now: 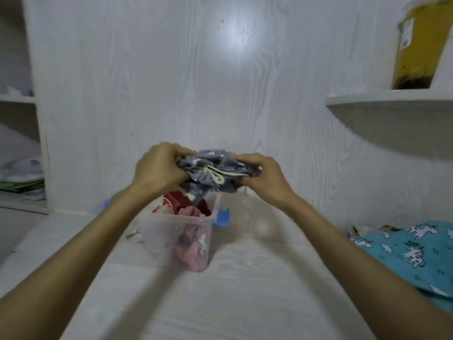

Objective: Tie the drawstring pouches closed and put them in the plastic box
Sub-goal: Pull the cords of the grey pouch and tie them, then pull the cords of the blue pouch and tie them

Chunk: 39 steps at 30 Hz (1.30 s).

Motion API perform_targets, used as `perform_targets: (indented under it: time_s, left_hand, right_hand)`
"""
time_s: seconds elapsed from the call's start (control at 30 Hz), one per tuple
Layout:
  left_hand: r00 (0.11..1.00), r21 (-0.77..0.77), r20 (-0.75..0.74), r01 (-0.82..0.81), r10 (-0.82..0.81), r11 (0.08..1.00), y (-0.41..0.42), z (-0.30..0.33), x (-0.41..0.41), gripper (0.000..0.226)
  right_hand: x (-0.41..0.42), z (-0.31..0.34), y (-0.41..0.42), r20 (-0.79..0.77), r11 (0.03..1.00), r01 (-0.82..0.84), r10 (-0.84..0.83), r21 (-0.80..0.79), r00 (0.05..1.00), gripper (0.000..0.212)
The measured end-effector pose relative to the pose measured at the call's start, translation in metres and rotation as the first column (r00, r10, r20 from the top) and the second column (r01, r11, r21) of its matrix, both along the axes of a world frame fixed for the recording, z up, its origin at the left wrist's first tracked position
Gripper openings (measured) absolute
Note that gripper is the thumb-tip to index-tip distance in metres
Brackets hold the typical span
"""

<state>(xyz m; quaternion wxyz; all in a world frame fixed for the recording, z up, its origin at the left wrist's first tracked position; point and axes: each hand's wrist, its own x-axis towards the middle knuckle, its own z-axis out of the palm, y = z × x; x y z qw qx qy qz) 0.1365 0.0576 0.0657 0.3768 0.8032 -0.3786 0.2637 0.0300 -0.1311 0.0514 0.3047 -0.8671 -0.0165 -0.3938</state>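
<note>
Left hand (160,168) curled round the left edge of the grey pouch (210,171), which is held in the air just above the open plastic box (180,238); the cream drawstring (215,175) lies looped across the cloth, and whether it is already knotted I cannot tell. Right hand (263,179) pinches the pouch's right edge, fingers closed on the fabric, above and to the right of the box. Step judged: closing or lowering this pouch; a red pouch (177,204) and a pink pouch (193,244) already sit in the box, so next comes confirming the knot, then lowering it in.
</note>
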Motion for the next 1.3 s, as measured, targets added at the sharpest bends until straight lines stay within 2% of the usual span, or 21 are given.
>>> perform_targets:
  time_s: [0.1,0.13,0.17,0.2,0.23,0.27,0.3,0.33,0.37,0.43,0.5,0.57,0.63,0.73,0.8,0.87,0.93,1.03,1.17,1.23,1.3]
  left_hand:
    - [0.963,-0.083,0.210,-0.155,0.170,0.984,0.013,-0.009,0.025,0.032]
    - [0.947,-0.056,0.241,-0.205,0.212,0.977,0.016,-0.021,0.035,0.031]
    - [0.938,0.008,0.245,-0.253,0.243,0.967,0.019,-0.032,0.045,0.030]
    - [0.951,0.123,0.193,-0.266,0.240,0.956,0.022,-0.046,0.057,0.031]
    - [0.975,0.264,0.086,-0.222,0.206,0.939,0.024,-0.056,0.066,0.032]
    - [0.987,0.385,-0.067,-0.109,0.145,0.916,0.027,-0.063,0.074,0.033]
    - [0.971,0.436,-0.232,0.047,0.061,0.899,0.029,-0.066,0.078,0.033]
    - [0.931,0.411,-0.365,0.179,-0.019,0.894,0.029,-0.066,0.079,0.032]
    - [0.900,0.354,-0.430,0.241,-0.071,0.904,0.028,-0.062,0.077,0.032]
    - [0.902,0.286,-0.420,0.240,-0.103,0.928,0.023,-0.056,0.076,0.034]
    - [0.938,0.418,-0.342,0.201,-0.051,0.886,0.018,-0.055,0.076,0.036]
    - [0.946,0.562,-0.320,0.145,0.052,0.814,0.013,-0.061,0.082,0.038]
    - [0.919,0.612,-0.365,0.119,0.146,0.782,0.008,-0.071,0.091,0.037]
    - [0.907,0.592,-0.372,0.066,0.199,0.803,0.000,-0.078,0.095,0.034]
    - [0.924,0.552,-0.308,-0.022,0.228,0.834,-0.003,-0.079,0.091,0.032]
    - [0.939,0.475,-0.183,-0.175,0.291,0.863,-0.004,-0.081,0.079,0.030]
    - [0.946,0.422,-0.108,-0.234,0.305,0.876,-0.005,-0.086,0.065,0.028]
    - [0.969,0.454,-0.077,-0.176,0.235,0.873,-0.018,-0.092,0.055,0.037]
    - [0.966,0.482,-0.116,-0.149,0.232,0.863,-0.040,-0.094,0.052,0.044]
    - [0.956,0.485,-0.164,-0.137,0.244,0.864,-0.046,-0.093,0.054,0.045]
    - [0.946,0.485,-0.226,-0.099,0.234,0.869,-0.044,-0.092,0.055,0.048]
  right_hand:
    - [0.041,-0.012,0.029,0.184,0.942,0.244,-0.204,-0.230,0.962,0.052]
    - [0.050,-0.021,0.036,0.185,0.925,0.268,-0.223,-0.271,0.957,0.050]
    - [0.058,-0.030,0.042,0.113,0.926,0.240,-0.216,-0.292,0.970,0.046]
    - [0.064,-0.040,0.044,-0.047,0.937,0.179,-0.202,-0.301,0.978,0.040]
    - [0.068,-0.050,0.045,-0.258,0.949,0.107,-0.188,-0.298,0.948,0.030]
    - [0.072,-0.057,0.046,-0.457,0.964,0.048,-0.166,-0.260,0.874,0.021]
    - [0.074,-0.063,0.044,-0.567,0.974,0.023,-0.149,-0.223,0.810,0.029]
    - [0.076,-0.067,0.041,-0.614,0.977,0.019,-0.147,-0.210,0.776,0.036]
    - [0.078,-0.069,0.038,-0.617,0.974,0.023,-0.162,-0.227,0.770,0.038]
    - [0.080,-0.071,0.034,-0.543,0.954,0.024,-0.191,-0.299,0.817,0.039]
    - [0.082,-0.076,0.033,-0.409,0.937,0.041,-0.190,-0.347,0.893,0.036]
    - [0.082,-0.080,0.034,-0.340,0.947,0.047,-0.160,-0.317,0.927,0.033]
    - [0.082,-0.083,0.037,-0.409,0.950,0.019,-0.151,-0.311,0.900,0.035]
    - [0.080,-0.073,0.040,-0.551,0.946,0.017,-0.203,-0.325,0.809,0.043]
    - [0.076,-0.066,0.043,-0.616,0.934,0.003,-0.237,-0.357,0.752,0.045]
    - [0.068,-0.063,0.045,-0.636,0.917,0.012,-0.285,-0.398,0.717,0.046]
    - [0.058,-0.063,0.043,-0.615,0.907,0.037,-0.315,-0.420,0.723,0.044]
    - [0.044,-0.064,0.031,-0.584,0.887,0.079,-0.365,-0.456,0.725,0.042]
    - [0.039,-0.063,0.015,-0.565,0.858,0.138,-0.438,-0.494,0.699,0.021]
    - [0.038,-0.062,0.013,-0.549,0.836,0.133,-0.461,-0.533,0.697,0.022]
    - [0.038,-0.064,0.013,-0.445,0.803,0.167,-0.475,-0.572,0.759,0.027]
